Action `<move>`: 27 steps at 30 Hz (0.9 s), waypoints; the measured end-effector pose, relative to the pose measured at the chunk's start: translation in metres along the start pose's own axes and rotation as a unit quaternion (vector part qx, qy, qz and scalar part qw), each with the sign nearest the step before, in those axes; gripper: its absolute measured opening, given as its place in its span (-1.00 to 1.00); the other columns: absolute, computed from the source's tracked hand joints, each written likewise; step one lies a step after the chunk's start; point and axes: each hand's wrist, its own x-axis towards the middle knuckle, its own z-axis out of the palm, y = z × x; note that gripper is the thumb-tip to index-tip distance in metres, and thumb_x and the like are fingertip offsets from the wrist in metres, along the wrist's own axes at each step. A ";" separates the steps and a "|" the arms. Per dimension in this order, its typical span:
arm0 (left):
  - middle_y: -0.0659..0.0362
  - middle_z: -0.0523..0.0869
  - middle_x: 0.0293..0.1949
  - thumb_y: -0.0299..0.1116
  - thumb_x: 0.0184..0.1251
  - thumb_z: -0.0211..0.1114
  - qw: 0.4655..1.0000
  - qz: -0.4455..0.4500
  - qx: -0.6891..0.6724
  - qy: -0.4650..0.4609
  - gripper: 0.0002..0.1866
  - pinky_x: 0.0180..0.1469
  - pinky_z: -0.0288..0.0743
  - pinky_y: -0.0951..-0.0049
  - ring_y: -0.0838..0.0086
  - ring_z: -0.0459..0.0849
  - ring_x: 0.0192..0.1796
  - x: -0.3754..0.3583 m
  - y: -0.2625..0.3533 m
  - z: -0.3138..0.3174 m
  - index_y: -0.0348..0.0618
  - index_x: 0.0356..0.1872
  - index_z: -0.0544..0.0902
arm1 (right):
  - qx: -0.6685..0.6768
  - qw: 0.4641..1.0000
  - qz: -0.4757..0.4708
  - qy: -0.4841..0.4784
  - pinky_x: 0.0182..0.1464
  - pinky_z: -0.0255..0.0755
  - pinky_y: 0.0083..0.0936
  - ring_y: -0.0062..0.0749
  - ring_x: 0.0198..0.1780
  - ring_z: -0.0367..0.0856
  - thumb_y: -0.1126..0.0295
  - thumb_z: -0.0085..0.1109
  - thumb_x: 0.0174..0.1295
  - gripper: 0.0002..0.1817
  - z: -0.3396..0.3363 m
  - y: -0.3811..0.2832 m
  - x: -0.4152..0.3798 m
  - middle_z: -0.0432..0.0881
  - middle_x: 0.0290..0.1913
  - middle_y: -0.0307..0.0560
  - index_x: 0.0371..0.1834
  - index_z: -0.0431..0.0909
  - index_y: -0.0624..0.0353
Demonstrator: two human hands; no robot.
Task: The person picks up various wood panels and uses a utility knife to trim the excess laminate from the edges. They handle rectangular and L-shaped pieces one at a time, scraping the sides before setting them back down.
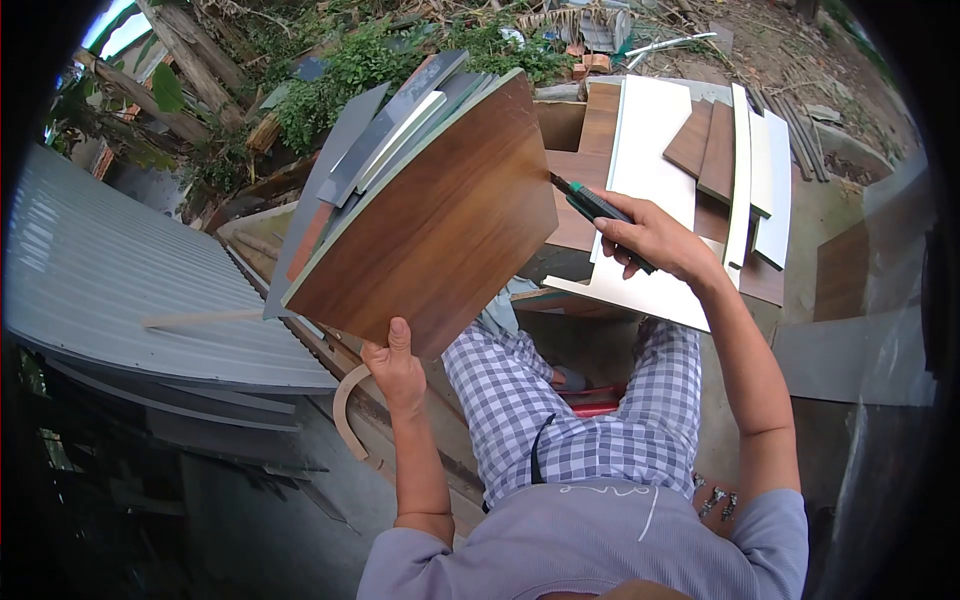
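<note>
My left hand [397,372] grips the lower edge of a brown wood-grain board [430,220], thumb on its face and fingers behind it. The board is tilted up in front of a stack of grey and white panels [375,140] at the left. My right hand [655,238] is wrapped round a green and black utility knife [597,205]. The knife points up and left, its tip right at the board's right edge.
White panels [650,140] and brown offcuts [715,150] lie on the work surface ahead. A corrugated metal sheet [150,270] is at the left, with a curved wooden strip [347,412] near my left forearm. Plants [340,95] grow beyond, and metal hinges [712,500] lie at the lower right.
</note>
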 end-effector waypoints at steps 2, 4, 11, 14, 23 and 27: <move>0.19 0.59 0.00 -0.29 0.31 0.27 0.997 -0.011 -0.079 0.021 -0.64 0.15 0.33 0.45 0.49 0.53 0.01 0.005 0.002 -0.003 -0.29 0.04 0.54 | 0.022 0.999 0.027 -0.015 -0.52 0.49 -0.66 -0.65 -0.54 0.46 0.25 -0.06 0.33 -0.48 0.004 0.014 0.002 0.46 -0.51 -0.25 0.37 0.24 0.03; 0.18 0.58 0.03 -0.29 0.30 0.27 0.996 -0.014 -0.082 0.032 -0.63 0.17 0.34 0.43 0.47 0.53 0.04 0.010 0.001 -0.008 -0.27 0.06 0.52 | 0.047 0.997 0.050 -0.022 -0.53 0.51 -0.66 -0.64 -0.56 0.46 0.27 -0.07 0.34 -0.48 0.009 0.032 0.008 0.47 -0.50 -0.23 0.37 0.22 0.03; 0.12 0.52 0.11 -0.21 0.33 0.23 0.975 -0.073 -0.195 0.078 -0.56 0.22 0.39 0.28 0.37 0.51 0.13 0.023 0.016 0.025 -0.24 0.13 0.43 | -0.007 0.998 0.055 -0.027 -0.49 0.50 -0.64 -0.62 -0.51 0.43 0.19 -0.05 0.36 -0.46 0.028 0.073 0.013 0.45 -0.47 -0.19 0.39 0.20 0.06; 0.11 0.47 0.15 -0.21 0.37 0.17 0.951 -0.141 -0.252 0.114 -0.53 0.23 0.41 0.24 0.34 0.48 0.17 0.031 0.013 0.041 -0.23 0.20 0.35 | 0.106 0.989 -0.064 0.085 -0.54 0.36 -0.64 -0.64 -0.52 0.33 -0.07 -0.20 0.39 -0.31 0.033 0.070 0.005 0.37 -0.48 -0.22 0.43 0.07 0.15; 0.04 0.45 0.17 -0.37 0.36 0.12 0.816 -0.395 -0.415 0.075 -0.58 0.23 0.38 0.09 0.21 0.46 0.20 0.039 -0.009 0.077 -0.19 0.20 0.31 | -0.105 0.897 -0.347 0.252 0.14 0.29 -0.23 -0.02 0.09 0.40 0.30 0.00 0.31 -0.39 0.108 0.092 -0.047 0.36 0.11 0.21 0.40 0.07 0.16; 0.05 0.47 0.16 -0.39 0.35 0.12 0.763 -0.474 -0.434 0.070 -0.60 0.23 0.38 0.07 0.20 0.46 0.19 0.034 -0.007 0.094 -0.17 0.19 0.34 | -0.125 0.846 -0.469 0.223 -0.03 0.40 -0.26 -0.01 -0.04 0.44 0.47 0.24 0.08 -0.26 0.122 0.085 -0.045 0.43 -0.01 0.14 0.37 0.15 0.09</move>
